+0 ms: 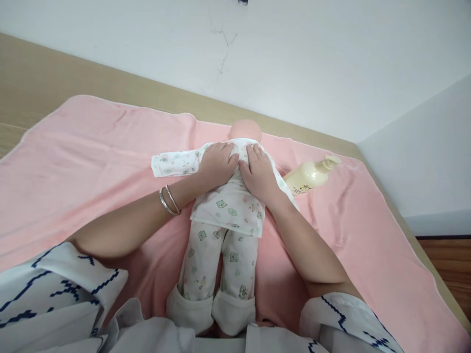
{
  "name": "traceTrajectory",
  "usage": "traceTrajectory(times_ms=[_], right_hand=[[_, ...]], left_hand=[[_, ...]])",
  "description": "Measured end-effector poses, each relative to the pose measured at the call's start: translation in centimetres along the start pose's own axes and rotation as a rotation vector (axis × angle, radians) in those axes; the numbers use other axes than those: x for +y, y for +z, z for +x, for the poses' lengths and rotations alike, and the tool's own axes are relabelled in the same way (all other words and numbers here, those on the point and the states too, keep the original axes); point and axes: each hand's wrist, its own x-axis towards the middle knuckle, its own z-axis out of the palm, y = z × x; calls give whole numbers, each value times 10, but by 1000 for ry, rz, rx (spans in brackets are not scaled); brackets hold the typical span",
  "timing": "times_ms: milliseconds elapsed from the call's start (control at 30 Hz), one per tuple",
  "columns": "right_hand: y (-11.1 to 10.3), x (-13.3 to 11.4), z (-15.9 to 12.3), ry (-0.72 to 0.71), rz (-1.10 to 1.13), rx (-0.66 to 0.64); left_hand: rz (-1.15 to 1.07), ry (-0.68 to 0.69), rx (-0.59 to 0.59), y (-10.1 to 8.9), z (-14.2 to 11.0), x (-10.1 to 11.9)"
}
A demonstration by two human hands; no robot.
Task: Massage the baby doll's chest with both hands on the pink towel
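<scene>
A baby doll [224,220] in white printed pyjamas lies on a pink towel [84,166], its head [245,130] pointing away from me and its legs toward me. My left hand [217,164] rests flat on the doll's upper chest, fingers stretched toward the collar. My right hand [259,171] lies flat beside it on the right half of the top, fingers extended. Both palms press the fabric and neither hand grips it. Two silver bangles [169,200] sit on my left wrist. The doll's left sleeve [174,164] sticks out sideways.
A cream pump bottle [309,177] lies on its side on the towel just right of the doll. The towel covers a wooden surface [33,83] against a white wall. The surface's right edge drops to a wood floor [451,264].
</scene>
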Motion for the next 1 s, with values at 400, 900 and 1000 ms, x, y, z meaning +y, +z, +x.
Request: traceTrajectory(times_ms=[400,900,1000], right_hand=[[-9,10,3,-80,-10,-58],[-12,-29,-34,-115,-246,-6],[-16,-29,-33,-88,-166,-24]], left_hand=[[182,151,-94,-31,-15,25],[245,261,-149,-14,7,-9],[330,278,-169,-13,6,-8]])
